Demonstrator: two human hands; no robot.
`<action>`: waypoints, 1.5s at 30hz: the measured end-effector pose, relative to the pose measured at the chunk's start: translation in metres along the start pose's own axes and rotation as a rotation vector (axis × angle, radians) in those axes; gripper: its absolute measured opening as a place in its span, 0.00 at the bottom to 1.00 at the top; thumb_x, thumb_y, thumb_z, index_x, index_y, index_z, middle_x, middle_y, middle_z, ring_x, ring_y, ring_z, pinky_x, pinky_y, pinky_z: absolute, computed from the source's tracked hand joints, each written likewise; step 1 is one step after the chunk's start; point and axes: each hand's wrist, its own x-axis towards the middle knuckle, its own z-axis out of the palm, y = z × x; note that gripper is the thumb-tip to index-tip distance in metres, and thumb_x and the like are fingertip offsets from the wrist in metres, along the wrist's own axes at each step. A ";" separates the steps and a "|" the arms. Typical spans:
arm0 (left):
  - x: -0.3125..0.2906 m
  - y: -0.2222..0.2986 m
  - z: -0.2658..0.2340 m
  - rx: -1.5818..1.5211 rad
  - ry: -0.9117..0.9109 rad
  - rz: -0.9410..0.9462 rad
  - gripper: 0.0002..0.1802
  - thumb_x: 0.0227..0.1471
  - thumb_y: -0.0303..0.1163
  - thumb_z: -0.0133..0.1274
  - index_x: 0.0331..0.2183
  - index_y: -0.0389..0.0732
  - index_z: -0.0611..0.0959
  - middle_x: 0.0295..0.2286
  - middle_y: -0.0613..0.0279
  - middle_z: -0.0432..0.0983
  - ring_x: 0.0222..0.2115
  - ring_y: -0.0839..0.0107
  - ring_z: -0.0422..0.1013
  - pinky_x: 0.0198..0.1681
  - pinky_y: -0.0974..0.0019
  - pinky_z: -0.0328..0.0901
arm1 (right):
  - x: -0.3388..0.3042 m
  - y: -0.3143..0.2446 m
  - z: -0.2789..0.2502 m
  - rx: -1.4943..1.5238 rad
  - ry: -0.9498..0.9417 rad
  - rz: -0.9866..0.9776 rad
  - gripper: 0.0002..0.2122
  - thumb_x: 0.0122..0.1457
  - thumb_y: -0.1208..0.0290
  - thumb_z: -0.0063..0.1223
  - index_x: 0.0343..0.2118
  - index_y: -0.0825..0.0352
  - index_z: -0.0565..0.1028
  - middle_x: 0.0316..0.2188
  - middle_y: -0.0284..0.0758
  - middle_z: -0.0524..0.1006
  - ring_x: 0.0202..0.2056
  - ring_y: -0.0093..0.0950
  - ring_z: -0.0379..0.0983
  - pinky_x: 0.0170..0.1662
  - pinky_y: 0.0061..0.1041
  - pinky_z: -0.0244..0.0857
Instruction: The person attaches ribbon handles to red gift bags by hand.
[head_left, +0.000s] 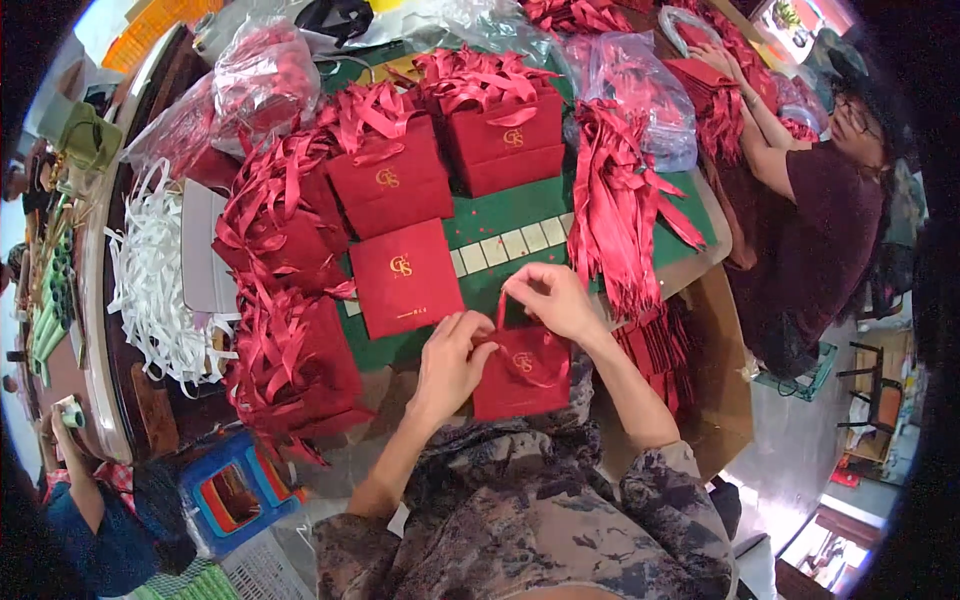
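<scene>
A small red paper gift bag with gold print is in front of me at the table's near edge. My left hand is closed on the bag's upper left edge, thumb and fingers pinching it. Over the bag's top, my right hand pinches a red ribbon that runs down to the bag. Another ribbon loop hangs across the bag's front. Just beyond my left hand a flat red bag with a gold emblem lies on the green table top.
Stacks of red bags with ribbon handles stand at the back and left. Loose red ribbons lie to the right, white ribbons far left. A cardboard box sits at lower right. A co-worker handles red bags at upper right.
</scene>
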 end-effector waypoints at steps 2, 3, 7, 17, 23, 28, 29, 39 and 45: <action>0.004 0.002 0.000 0.053 -0.026 -0.020 0.16 0.45 0.23 0.64 0.38 0.39 0.79 0.30 0.59 0.75 0.26 0.63 0.71 0.32 0.64 0.68 | -0.002 0.008 -0.011 -0.218 0.173 -0.175 0.10 0.59 0.66 0.59 0.32 0.69 0.79 0.23 0.34 0.79 0.25 0.26 0.75 0.30 0.28 0.67; 0.005 0.005 0.000 0.074 -0.002 -0.061 0.16 0.45 0.24 0.64 0.39 0.39 0.79 0.30 0.58 0.76 0.26 0.63 0.71 0.32 0.64 0.68 | -0.004 0.011 -0.017 -0.437 0.341 -0.350 0.10 0.60 0.65 0.59 0.31 0.68 0.79 0.24 0.37 0.79 0.25 0.32 0.76 0.30 0.30 0.68; 0.011 -0.001 0.009 0.192 0.112 -0.058 0.16 0.48 0.29 0.64 0.41 0.39 0.80 0.32 0.56 0.76 0.29 0.60 0.73 0.34 0.61 0.69 | -0.015 -0.003 -0.023 -0.624 0.241 -0.156 0.15 0.56 0.58 0.62 0.26 0.68 0.80 0.25 0.42 0.79 0.29 0.43 0.77 0.34 0.40 0.69; 0.033 -0.007 0.051 0.375 0.023 -0.092 0.15 0.47 0.28 0.63 0.38 0.39 0.79 0.30 0.52 0.77 0.33 0.52 0.75 0.34 0.54 0.69 | -0.022 0.020 -0.007 -0.593 0.185 -0.162 0.09 0.53 0.69 0.64 0.31 0.67 0.77 0.27 0.42 0.79 0.29 0.39 0.78 0.32 0.36 0.70; 0.028 -0.007 0.055 -0.003 0.190 -0.185 0.07 0.51 0.26 0.61 0.34 0.36 0.82 0.27 0.57 0.79 0.27 0.66 0.76 0.32 0.65 0.69 | -0.030 0.020 -0.002 -0.143 0.289 -0.193 0.08 0.60 0.73 0.59 0.40 0.68 0.75 0.30 0.36 0.79 0.31 0.26 0.77 0.34 0.24 0.69; 0.026 -0.010 0.052 -0.300 0.170 -0.306 0.08 0.51 0.29 0.62 0.34 0.37 0.84 0.26 0.57 0.81 0.24 0.72 0.76 0.30 0.67 0.69 | -0.034 0.009 -0.002 -0.007 0.259 -0.270 0.09 0.60 0.75 0.58 0.43 0.68 0.78 0.34 0.33 0.80 0.34 0.21 0.76 0.36 0.20 0.69; 0.026 -0.010 0.050 -0.301 0.159 -0.285 0.07 0.51 0.29 0.62 0.33 0.36 0.84 0.26 0.57 0.82 0.24 0.73 0.77 0.30 0.68 0.69 | -0.036 0.002 -0.004 -0.044 0.223 -0.255 0.08 0.60 0.74 0.57 0.42 0.68 0.78 0.35 0.36 0.80 0.35 0.26 0.77 0.38 0.24 0.69; 0.027 -0.007 0.052 -0.298 0.170 -0.226 0.08 0.51 0.30 0.63 0.33 0.36 0.86 0.26 0.57 0.83 0.25 0.72 0.79 0.31 0.69 0.71 | -0.036 -0.002 -0.005 -0.075 0.221 -0.265 0.07 0.60 0.72 0.57 0.39 0.68 0.80 0.33 0.38 0.80 0.35 0.33 0.78 0.38 0.28 0.69; 0.028 -0.012 0.054 -0.342 0.152 -0.258 0.08 0.51 0.30 0.63 0.33 0.36 0.86 0.26 0.57 0.83 0.26 0.69 0.79 0.33 0.67 0.72 | -0.033 -0.004 -0.008 -0.131 0.186 -0.309 0.07 0.59 0.71 0.58 0.37 0.68 0.79 0.32 0.38 0.80 0.35 0.32 0.78 0.38 0.28 0.69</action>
